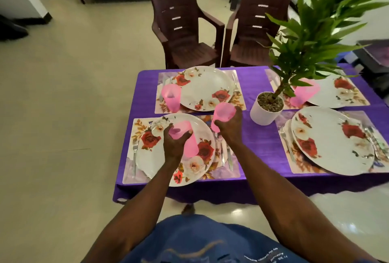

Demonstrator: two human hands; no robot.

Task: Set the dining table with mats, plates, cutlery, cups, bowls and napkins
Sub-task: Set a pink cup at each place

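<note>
A pink cup (186, 139) is gripped by the curled fingers of the left hand (175, 143) over the lower-left plate (147, 163). A second pink cup (223, 115) is clasped by the right hand (230, 124) at frame centre, above the purple tablecloth (256, 142).

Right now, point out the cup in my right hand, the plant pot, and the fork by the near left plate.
Cup in right hand (224, 113), head view, upper side wall.
Plant pot (262, 115), head view, white front wall.
Fork (135, 149), head view, upper handle.

Single head view — looks forward, steeply down, close over table (256, 140) near edge.
</note>
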